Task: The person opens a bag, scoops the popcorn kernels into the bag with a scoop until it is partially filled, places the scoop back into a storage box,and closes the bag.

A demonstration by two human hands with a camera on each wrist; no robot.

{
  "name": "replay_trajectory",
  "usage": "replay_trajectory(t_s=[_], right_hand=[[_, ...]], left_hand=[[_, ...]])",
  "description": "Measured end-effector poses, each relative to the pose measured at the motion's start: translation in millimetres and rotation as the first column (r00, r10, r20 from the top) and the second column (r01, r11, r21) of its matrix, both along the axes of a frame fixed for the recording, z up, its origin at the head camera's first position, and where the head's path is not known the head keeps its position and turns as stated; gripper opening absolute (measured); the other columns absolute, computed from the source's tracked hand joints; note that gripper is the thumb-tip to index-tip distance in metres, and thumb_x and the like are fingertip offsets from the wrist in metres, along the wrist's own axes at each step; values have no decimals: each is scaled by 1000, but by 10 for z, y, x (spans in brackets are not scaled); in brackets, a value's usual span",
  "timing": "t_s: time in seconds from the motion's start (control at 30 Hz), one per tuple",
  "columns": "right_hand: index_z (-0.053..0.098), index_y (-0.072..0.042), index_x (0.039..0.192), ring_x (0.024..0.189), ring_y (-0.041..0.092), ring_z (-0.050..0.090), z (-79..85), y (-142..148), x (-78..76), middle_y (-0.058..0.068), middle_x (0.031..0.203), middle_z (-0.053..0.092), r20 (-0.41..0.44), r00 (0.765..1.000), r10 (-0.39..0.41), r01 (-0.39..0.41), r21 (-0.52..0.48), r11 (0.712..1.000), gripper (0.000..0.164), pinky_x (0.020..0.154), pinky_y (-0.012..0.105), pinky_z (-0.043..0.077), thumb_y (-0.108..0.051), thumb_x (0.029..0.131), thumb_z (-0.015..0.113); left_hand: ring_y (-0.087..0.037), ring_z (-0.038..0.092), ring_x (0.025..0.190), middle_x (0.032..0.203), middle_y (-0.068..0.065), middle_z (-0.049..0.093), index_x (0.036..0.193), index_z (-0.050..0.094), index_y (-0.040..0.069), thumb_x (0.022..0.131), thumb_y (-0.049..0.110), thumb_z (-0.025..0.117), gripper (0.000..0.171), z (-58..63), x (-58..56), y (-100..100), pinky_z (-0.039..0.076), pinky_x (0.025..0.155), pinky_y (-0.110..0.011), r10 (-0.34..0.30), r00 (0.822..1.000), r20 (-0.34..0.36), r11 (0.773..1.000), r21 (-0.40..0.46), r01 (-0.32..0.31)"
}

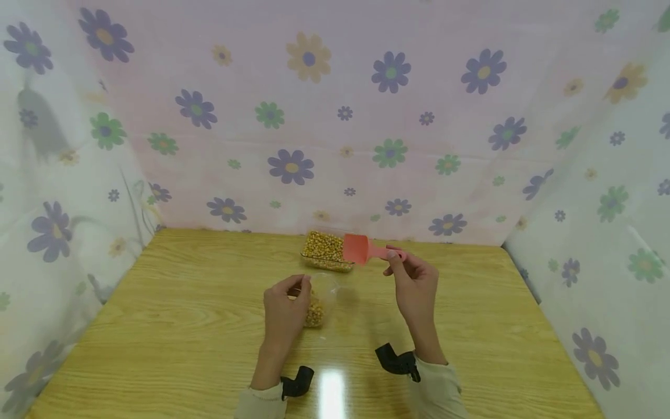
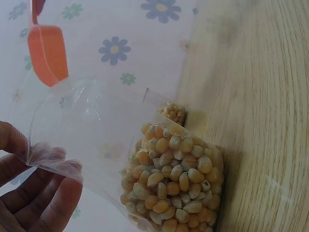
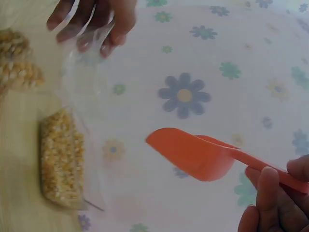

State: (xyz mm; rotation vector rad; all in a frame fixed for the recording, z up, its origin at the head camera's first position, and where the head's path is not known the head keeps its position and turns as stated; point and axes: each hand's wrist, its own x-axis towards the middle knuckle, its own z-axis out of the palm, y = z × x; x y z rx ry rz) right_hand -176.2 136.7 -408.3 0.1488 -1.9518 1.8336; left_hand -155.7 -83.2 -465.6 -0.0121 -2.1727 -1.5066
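My left hand [image 1: 285,305] pinches the upper edge of a clear plastic bag [image 2: 108,125]. Corn kernels [image 2: 169,179] fill the lower part of the bag, which stands on the table. In my right hand [image 1: 416,285] is an orange-pink plastic scoop [image 3: 193,154], gripped by its handle between thumb and fingers. The scoop is held up in the air to the right of the bag, and its bowl overlaps the right end of a clear container [image 1: 327,266] in the head view. More corn kernels [image 3: 60,164] lie in that container, behind the bag.
The wooden table [image 1: 183,326] runs back to a flowered cloth [image 1: 335,145] hanging behind it, with more cloth on both sides. Black mounts [image 1: 298,381] sit on both wrists, over light sleeves. A bright reflection shows near the table's front.
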Motion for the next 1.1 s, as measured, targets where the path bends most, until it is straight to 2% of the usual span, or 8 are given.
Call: replay_trajectory(t_s=[0.23,0.37,0.47,0.57,0.73,0.87,1.0,1.1], right_hand=[[73,12,102,65,8,65,-293,-85,-472,29,108,72,68,997,20,-12,-122,992,26,65,21,53,-11,102,61],[70,16,96,65,13,67,-440,-132,-633,32,108,71,90,996,0,11,-123,992,27,48,17,41,-9,102,61],[70,17,95,64,17,67,-419,-164,-655,34,104,71,71,997,-22,28,-77,997,25,43,19,35,-5,101,61],[67,18,87,65,25,69,-355,-192,-646,36,105,70,45,999,-21,22,-34,999,23,49,20,45,-1,100,61],[70,11,84,61,24,69,-533,-195,-819,30,101,73,48,998,-33,32,28,999,23,46,19,43,-6,100,64],[72,12,90,55,4,62,-607,-245,-927,32,95,73,84,996,-7,2,58,998,24,43,18,39,-6,100,63],[73,12,90,52,6,62,-654,-309,-982,33,91,72,166,986,4,-14,60,998,24,40,19,33,-6,100,61],[73,12,93,56,18,65,-705,-334,-1008,30,91,73,257,966,2,-7,19,1000,24,42,21,34,-8,101,61]], left_hand=[[-17,67,65,76,-10,73,94,80,3,97,9,68,13,-9,-17,8,55,61,-26,-2,1000,-13,1000,-1,2],[-16,67,64,76,-12,73,94,80,3,97,9,68,13,-22,-24,14,55,61,-25,-5,1000,-12,1000,3,5],[-16,67,64,77,-14,73,94,80,3,97,9,68,13,-13,-15,16,55,61,-25,-8,1000,-9,1000,15,8],[-16,66,64,76,-12,73,94,80,3,97,9,68,13,-13,-7,17,54,60,-25,-6,1000,-5,1000,22,6],[-15,66,65,76,-11,73,94,80,5,97,10,68,13,-23,-1,20,54,59,-25,-5,1000,-1,1000,20,5],[-14,66,65,76,-11,73,94,80,4,97,10,68,14,-18,4,18,54,57,-25,-7,1000,-3,1000,30,7],[-14,66,64,75,-12,73,93,80,4,97,10,68,14,-21,1,9,54,56,-25,-9,1000,-8,1000,29,10],[-14,66,63,75,-13,73,92,80,4,97,10,68,15,-25,0,8,54,57,-25,-9,1000,-3,1000,18,10]])
